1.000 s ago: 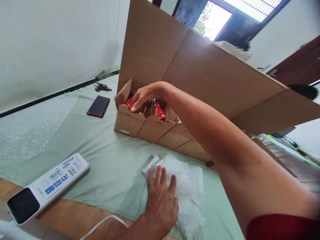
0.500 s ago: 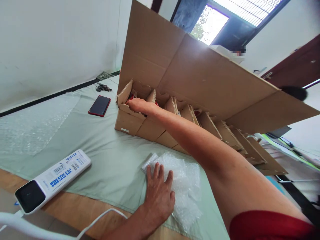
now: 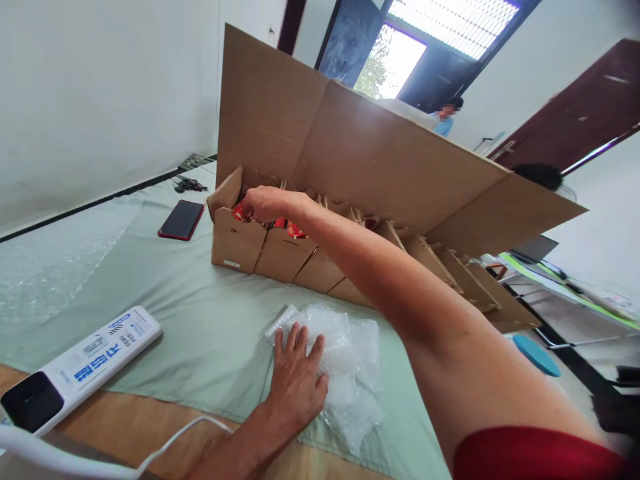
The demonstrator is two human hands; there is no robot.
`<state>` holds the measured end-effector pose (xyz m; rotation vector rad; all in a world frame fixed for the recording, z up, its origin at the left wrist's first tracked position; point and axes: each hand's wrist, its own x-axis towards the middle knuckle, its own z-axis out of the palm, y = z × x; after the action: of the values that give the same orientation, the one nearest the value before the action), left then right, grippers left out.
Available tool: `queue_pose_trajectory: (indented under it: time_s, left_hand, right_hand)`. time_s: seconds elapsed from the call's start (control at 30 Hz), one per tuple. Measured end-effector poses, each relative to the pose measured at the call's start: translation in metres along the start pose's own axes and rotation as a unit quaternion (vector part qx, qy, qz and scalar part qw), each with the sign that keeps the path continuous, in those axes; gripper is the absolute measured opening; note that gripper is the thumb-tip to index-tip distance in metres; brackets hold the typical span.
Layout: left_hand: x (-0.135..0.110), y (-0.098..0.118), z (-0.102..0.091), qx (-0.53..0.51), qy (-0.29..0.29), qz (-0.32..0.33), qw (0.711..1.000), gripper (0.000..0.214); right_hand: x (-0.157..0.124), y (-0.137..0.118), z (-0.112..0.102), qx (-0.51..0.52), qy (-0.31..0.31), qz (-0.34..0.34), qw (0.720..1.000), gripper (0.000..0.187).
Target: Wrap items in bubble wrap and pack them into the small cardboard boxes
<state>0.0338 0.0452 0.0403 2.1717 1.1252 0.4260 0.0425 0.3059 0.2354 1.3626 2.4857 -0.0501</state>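
Note:
My right hand (image 3: 263,203) is at the leftmost compartment of a long cardboard box (image 3: 235,243), with its fingers curled on a shiny red packet (image 3: 238,213); the fingertips are partly hidden. More red packets (image 3: 295,230) show in the compartment beside it, partly covered by my forearm. My left hand (image 3: 299,377) lies flat, fingers apart, on a crumpled heap of clear bubble wrap (image 3: 345,347) in front of the box. The box's tall lid (image 3: 380,153) stands raised behind the row of cardboard dividers.
On the green cloth (image 3: 200,320) lie a red-edged phone (image 3: 182,220), dark keys or small tools (image 3: 190,185), and a sheet of bubble wrap (image 3: 55,260) at left. A white device with blue print (image 3: 100,357) and a white cable (image 3: 185,433) are near the front edge. A person (image 3: 445,119) is in the background.
My right hand has risen slightly in the leftmost compartment, and more red packets show. My left hand stays on the bubble wrap. The whole view has shifted a little.

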Motion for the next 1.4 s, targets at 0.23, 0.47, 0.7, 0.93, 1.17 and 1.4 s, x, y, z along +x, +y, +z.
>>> queue_pose_trajectory:
  time_s: [0.23,0.47,0.7,0.93,1.17,1.4]
  left_hand:
    - [0.001,-0.002,-0.002,0.001,-0.012,-0.006,1.000,0.066]
    - [0.001,-0.004,0.004,-0.004,0.023,0.011,1.000,0.067]
    - [-0.002,-0.009,0.000,-0.004,0.104,0.026,0.994,0.066]
    - [0.006,-0.026,-0.001,0.016,0.127,-0.018,0.992,0.061]
    - [-0.002,-0.018,-0.020,0.042,0.134,-0.019,0.990,0.057]
    - [-0.010,-0.001,-0.054,0.045,0.121,-0.004,0.992,0.079]
  right_hand:
    - [0.027,-0.002,0.017,0.006,-0.021,0.037,0.999,0.020]
    - [-0.052,0.032,-0.022,0.244,0.336,0.057,0.908,0.022]
    - [-0.234,0.043,0.043,0.490,0.360,0.187,0.772,0.025]
    - [-0.350,0.049,0.191,0.595,0.289,0.248,0.707,0.031]
    - [-0.390,0.044,0.258,0.590,0.255,0.306,0.703,0.029]
    - [-0.415,-0.009,0.279,0.530,0.333,0.323,0.710,0.070]
